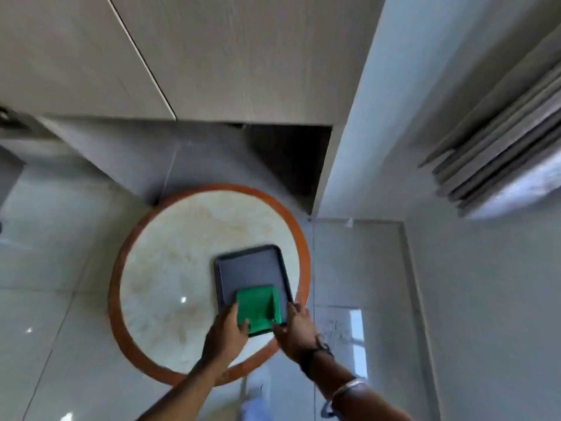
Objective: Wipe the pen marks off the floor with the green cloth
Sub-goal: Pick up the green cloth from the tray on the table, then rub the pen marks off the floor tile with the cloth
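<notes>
Head view: a folded green cloth is seen lying in the near end of a dark rectangular metal tray, set near the right edge of a round marble-topped table with orange rim. The left hand is closed on the cloth's near-left corner. The right hand is placed at the tray's near-right corner, fingers loosely spread. Faint pen marks are noted on the glossy tiled floor just right of the table; that floor is largely open.
</notes>
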Available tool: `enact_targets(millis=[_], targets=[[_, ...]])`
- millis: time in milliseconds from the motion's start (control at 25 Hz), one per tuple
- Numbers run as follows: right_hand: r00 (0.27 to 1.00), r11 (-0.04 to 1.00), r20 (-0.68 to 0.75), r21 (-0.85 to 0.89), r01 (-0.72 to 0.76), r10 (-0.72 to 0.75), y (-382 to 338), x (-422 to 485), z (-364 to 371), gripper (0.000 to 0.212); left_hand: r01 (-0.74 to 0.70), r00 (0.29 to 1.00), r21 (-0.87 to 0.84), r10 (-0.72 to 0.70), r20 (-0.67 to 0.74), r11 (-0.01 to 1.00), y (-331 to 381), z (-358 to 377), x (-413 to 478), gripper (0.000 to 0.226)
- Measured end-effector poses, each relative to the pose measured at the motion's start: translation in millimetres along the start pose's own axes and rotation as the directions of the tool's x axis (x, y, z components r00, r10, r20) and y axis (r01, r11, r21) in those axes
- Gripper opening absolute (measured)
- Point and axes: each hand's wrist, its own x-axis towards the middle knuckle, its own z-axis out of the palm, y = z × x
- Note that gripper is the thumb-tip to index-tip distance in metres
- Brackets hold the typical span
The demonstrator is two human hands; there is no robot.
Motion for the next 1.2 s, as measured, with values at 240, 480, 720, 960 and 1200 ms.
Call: enact_targets(millis=[240,480,720,960,1200], targets=[[0.915,0.911,-0.061,0.14,-0.389,0.4,-17.1,67.1,87.2,0.054,0.287,0.958,-0.276,-0.281,0.062,0.917,-40.1,63.6,61.9,0.023],[0.829,0.489,0.24,0.711,-0.505,0.506,-3.0,82.0,56.7,0.018,0.536,0.841,-0.565,-0.456,0.292,0.628,-6.0,48.1,57.2,0.026],[0.973,-0.119,0.13,0.987,-0.108,0.19,100.1,12.6,6.0,0.043,0.451,0.878,-0.75,-0.089,0.471,0.484,80.0,70.3,4.8,0.01],[0.904,-0.262,0.217,0.957,-0.123,0.368,274.7,-25.8,60.6,0.033,0.565,0.73,-0.536,-0.076,0.679,0.627,101.3,249.5,-14.5,0.069],[0.758,0.682,-0.257,0.659,-0.316,0.6,435.0,68.4,203.6,0.028,0.015,0.731,-0.083,0.045,0.681,0.996,11.1,457.3,70.2,0.076]])
